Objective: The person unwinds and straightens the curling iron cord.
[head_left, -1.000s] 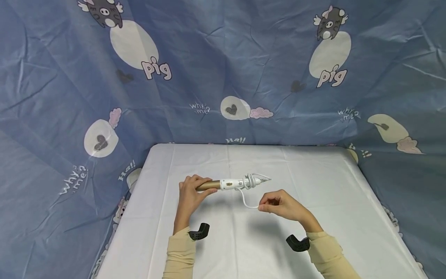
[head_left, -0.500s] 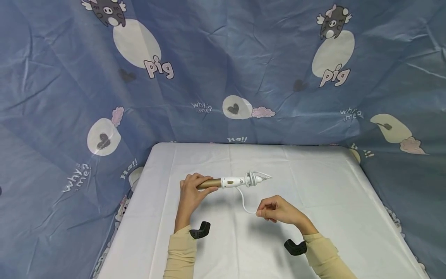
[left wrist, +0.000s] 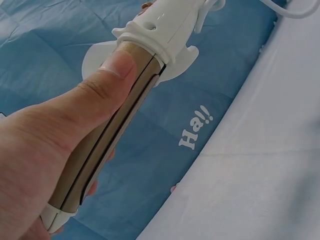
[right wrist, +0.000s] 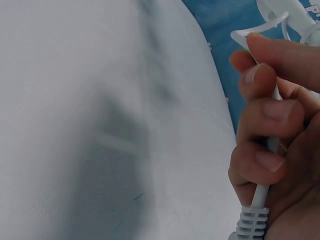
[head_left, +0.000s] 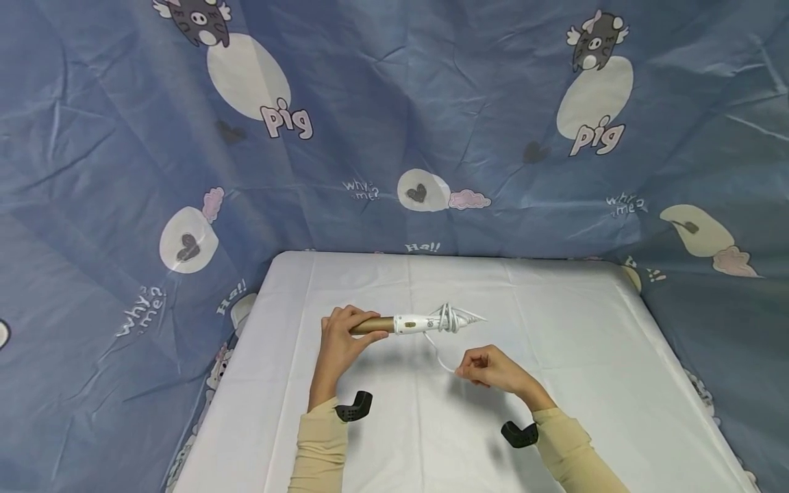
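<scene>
My left hand (head_left: 339,335) grips the gold barrel of a curling iron (head_left: 414,324), holding it level above the white table. In the left wrist view the thumb (left wrist: 112,75) lies along the gold barrel (left wrist: 112,117), just below the white handle (left wrist: 160,25). White cord loops (head_left: 450,319) are wound round the handle's far end. From the handle a loose length of cord (head_left: 439,356) hangs down to my right hand (head_left: 493,370), which holds it in curled fingers. A ribbed cord sleeve (right wrist: 252,222) shows below those fingers in the right wrist view; what lies beyond it is cut off.
A white cloth covers the table (head_left: 573,329) under both hands. Blue patterned fabric (head_left: 345,137) rises behind and at the sides. A black wrist mount (head_left: 354,407) sits on the left wrist, another black mount (head_left: 520,434) on the right.
My right hand has shifted slightly down and left with the cord. The loops round the handle look turned and differently arranged. My left hand keeps its grip on the barrel.
</scene>
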The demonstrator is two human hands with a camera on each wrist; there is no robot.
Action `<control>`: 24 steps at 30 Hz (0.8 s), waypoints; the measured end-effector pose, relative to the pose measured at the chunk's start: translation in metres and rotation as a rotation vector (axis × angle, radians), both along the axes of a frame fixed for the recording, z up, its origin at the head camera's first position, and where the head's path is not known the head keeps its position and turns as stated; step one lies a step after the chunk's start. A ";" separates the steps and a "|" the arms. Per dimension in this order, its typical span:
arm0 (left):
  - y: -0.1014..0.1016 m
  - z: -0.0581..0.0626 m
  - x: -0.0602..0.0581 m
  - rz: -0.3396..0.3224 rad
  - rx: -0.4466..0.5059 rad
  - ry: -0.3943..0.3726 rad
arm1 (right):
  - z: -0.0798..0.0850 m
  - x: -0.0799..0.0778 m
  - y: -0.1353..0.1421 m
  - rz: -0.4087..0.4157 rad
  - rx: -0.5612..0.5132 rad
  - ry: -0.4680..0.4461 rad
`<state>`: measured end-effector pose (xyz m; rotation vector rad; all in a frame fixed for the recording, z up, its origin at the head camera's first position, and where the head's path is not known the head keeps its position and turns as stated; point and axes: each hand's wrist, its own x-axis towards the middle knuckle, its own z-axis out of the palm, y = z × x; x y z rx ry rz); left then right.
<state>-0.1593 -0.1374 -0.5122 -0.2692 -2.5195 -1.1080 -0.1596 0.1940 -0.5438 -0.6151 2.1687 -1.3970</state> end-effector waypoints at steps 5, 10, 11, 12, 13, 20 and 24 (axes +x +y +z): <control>0.000 -0.001 0.000 0.001 0.005 0.006 | -0.001 -0.004 0.001 -0.044 0.036 0.011; 0.000 -0.002 0.001 -0.003 -0.004 -0.005 | -0.003 -0.007 0.002 -0.067 0.060 0.024; 0.000 -0.002 0.001 -0.005 -0.004 -0.011 | -0.003 -0.008 0.002 -0.070 0.063 0.029; 0.000 -0.002 0.001 -0.006 -0.003 -0.016 | -0.004 -0.009 0.003 -0.077 0.068 0.034; 0.000 -0.002 0.001 -0.006 -0.003 -0.021 | -0.004 -0.010 0.003 -0.083 0.073 0.044; -0.002 -0.001 0.004 -0.010 0.007 -0.025 | -0.008 -0.016 0.002 -0.184 0.096 0.049; -0.003 -0.002 0.005 -0.021 0.017 -0.036 | -0.002 -0.015 -0.001 -0.226 0.099 0.060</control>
